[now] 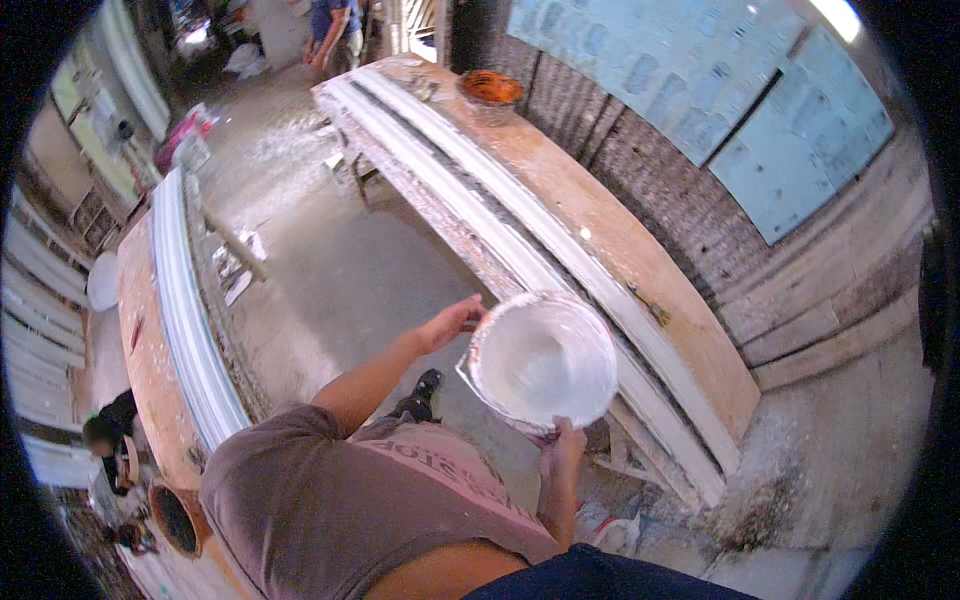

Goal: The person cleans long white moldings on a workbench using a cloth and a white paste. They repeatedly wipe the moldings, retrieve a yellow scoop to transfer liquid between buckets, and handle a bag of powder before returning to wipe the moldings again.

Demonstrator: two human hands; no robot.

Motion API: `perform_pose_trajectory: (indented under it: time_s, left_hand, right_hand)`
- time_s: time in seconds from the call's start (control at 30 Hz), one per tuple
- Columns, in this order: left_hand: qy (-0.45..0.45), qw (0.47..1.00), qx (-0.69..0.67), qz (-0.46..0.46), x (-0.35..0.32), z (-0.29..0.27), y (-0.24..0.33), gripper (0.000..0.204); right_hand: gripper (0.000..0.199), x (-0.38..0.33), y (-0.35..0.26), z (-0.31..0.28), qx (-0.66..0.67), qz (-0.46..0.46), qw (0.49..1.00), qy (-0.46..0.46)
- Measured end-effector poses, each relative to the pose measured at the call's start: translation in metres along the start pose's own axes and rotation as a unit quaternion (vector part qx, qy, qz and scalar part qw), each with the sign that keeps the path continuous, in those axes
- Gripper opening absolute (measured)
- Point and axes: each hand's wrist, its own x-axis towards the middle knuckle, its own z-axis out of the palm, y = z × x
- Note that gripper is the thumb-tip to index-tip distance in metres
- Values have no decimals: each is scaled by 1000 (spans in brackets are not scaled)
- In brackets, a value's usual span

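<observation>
- Above the concrete floor (330, 280), between two long workbenches: a round white bowl (543, 360), coated inside with white plaster, mouth tipped toward the camera.
- Left hand (450, 322) at the bowl's upper left edge, fingers curled against the rim; how tightly closed, impossible to tell at this blur.
- Right hand (562, 450) under the bowl's lower edge, fingers (572, 432) wrapped upward around the rim, thumb side toward the body, gripping it.
- Bowl thus held between both hands, one at each side of the rim, in front of the chest and just left of the right-hand bench.
- On the right: a long wooden bench (640, 260) carrying a white plaster moulding (520, 225) along its length, with an orange basin (490, 90) at the far end.
- On the left: a second bench (140, 340) with another long white moulding (185, 310) lying along it.
- Far end of the room: another person (335, 30) standing near the bench end.
- Lower left: someone crouched (105, 440) beside the left bench.
</observation>
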Motion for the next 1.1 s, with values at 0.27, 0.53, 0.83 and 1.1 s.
perform_pose_trajectory:
  time_s: [0.27, 0.53, 0.83, 1.1]
  left_hand:
    - [224, 964, -115, 83, -106, -84, 73, 56]
    - [320, 914, -175, 179, -158, -200, 129, 57]
    - [407, 854, -184, 267, -199, -273, 142, 46]
    - [517, 791, -171, 278, -203, -302, 172, 45]
  right_hand:
    - [40, 34, 9, 161, -88, 63, 976, -187]
    - [37, 42, 23, 335, -151, 52, 939, -304]
    - [36, 72, 41, 442, -216, 112, 892, -380]
    - [32, 121, 48, 534, -287, 167, 837, -436]
